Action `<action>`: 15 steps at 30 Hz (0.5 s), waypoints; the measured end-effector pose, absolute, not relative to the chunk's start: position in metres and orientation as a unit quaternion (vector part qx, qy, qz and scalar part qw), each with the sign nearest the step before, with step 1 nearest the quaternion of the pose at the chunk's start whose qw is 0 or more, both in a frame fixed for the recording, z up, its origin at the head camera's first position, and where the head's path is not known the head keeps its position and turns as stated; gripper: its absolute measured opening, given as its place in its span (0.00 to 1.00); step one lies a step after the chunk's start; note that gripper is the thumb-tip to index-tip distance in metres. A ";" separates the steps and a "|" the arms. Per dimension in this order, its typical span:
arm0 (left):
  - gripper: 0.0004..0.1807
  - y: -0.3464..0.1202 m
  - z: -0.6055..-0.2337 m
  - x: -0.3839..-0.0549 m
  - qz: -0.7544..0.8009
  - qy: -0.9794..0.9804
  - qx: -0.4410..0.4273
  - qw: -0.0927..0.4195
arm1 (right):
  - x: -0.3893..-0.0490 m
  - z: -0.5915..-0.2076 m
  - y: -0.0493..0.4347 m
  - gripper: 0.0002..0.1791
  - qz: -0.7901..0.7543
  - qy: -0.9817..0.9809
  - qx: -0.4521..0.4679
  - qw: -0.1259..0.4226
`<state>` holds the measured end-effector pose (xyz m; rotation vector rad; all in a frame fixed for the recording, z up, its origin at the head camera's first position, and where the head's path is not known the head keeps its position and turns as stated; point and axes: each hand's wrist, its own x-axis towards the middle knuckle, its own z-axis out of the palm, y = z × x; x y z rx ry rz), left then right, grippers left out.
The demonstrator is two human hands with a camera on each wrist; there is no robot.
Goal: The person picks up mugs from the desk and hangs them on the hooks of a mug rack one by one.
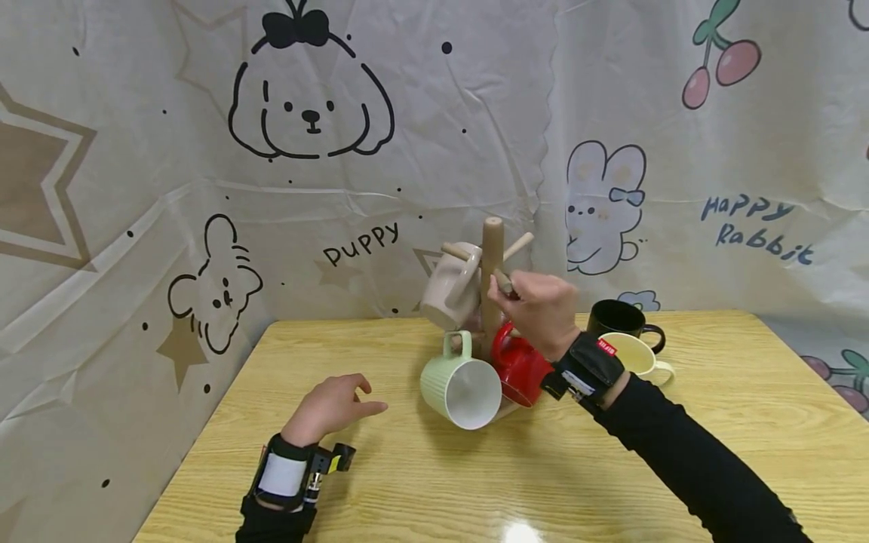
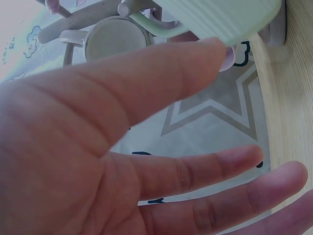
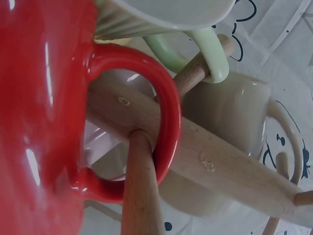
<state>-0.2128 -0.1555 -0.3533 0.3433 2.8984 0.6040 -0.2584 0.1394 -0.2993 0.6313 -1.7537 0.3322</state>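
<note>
A wooden mug tree (image 1: 493, 240) stands on the table with mugs on its pegs. My right hand (image 1: 543, 311) holds one of its upper pegs, the peg's tip poking out beside the fingers. Below that hand hangs a red mug (image 1: 523, 373); its handle loops round a lower peg (image 3: 143, 191) in the right wrist view. A light green ribbed mug (image 1: 441, 385) hangs at the front left, mouth facing me. Higher up, a beige mug (image 1: 444, 290) hangs tilted. My left hand (image 1: 333, 407) hovers left of the green mug, fingers spread, holding nothing.
Right of the tree, a black mug (image 1: 614, 315) and a pale yellow mug (image 1: 634, 354) stand close together, partly behind my right wrist. A pinkish mug (image 3: 100, 139) shows behind the post. A printed cloth (image 1: 380, 173) hangs behind the wooden table (image 1: 421, 490).
</note>
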 end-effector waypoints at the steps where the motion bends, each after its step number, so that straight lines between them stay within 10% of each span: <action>1: 0.24 -0.156 -0.353 -0.213 0.202 0.969 0.115 0.080 | -0.258 -0.299 0.137 0.18 0.144 -0.750 0.274 0.584; 15: 0.23 -0.156 -0.352 -0.211 0.200 0.970 0.110 0.079 | -0.256 -0.298 0.119 0.17 0.131 -0.751 0.258 0.594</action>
